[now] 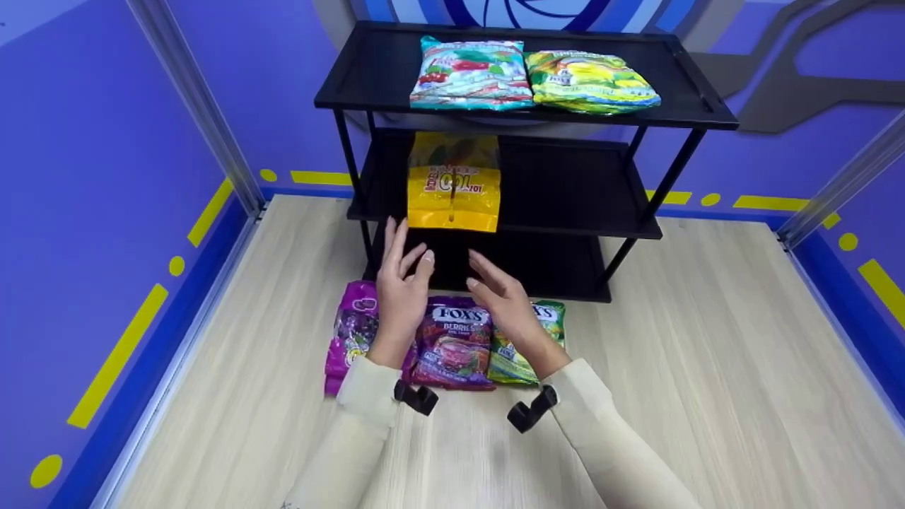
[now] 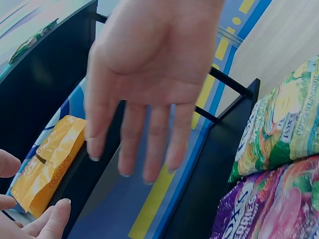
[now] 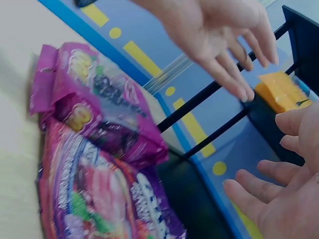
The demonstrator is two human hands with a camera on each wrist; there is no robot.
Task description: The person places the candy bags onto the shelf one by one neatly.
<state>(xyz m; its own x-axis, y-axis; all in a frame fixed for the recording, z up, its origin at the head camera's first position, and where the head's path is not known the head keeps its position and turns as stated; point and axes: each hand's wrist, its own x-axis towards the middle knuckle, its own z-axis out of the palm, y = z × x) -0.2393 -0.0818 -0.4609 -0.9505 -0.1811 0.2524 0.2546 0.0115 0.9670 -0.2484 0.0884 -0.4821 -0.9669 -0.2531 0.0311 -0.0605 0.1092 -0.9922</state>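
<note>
Blue walls [image 1: 92, 177] stand behind a black rack [image 1: 375, 71] with the yellow bag [image 1: 475, 201] at its middle shelf's [image 1: 565, 184] front edge, the left hand [image 1: 404, 290] and right hand [image 1: 510, 304] apart and empty — any nudge back probably wants even, flat-fingered pressure on both lower corners.

1. Two bags [image 1: 470, 74] up at upper centre, one yellow bag [image 1: 452, 187] mid-frame, three more bags [image 1: 452, 357] at lower centre: that makes six!
2. One black rack [image 1: 368, 74] at upper centre, and yes, three shelves [image 1: 573, 184] on it.
3. Two hands [image 1: 404, 291], one left, one right, mid-frame.
4. And two black wrist clips [image 1: 418, 398], lower centre.
</note>
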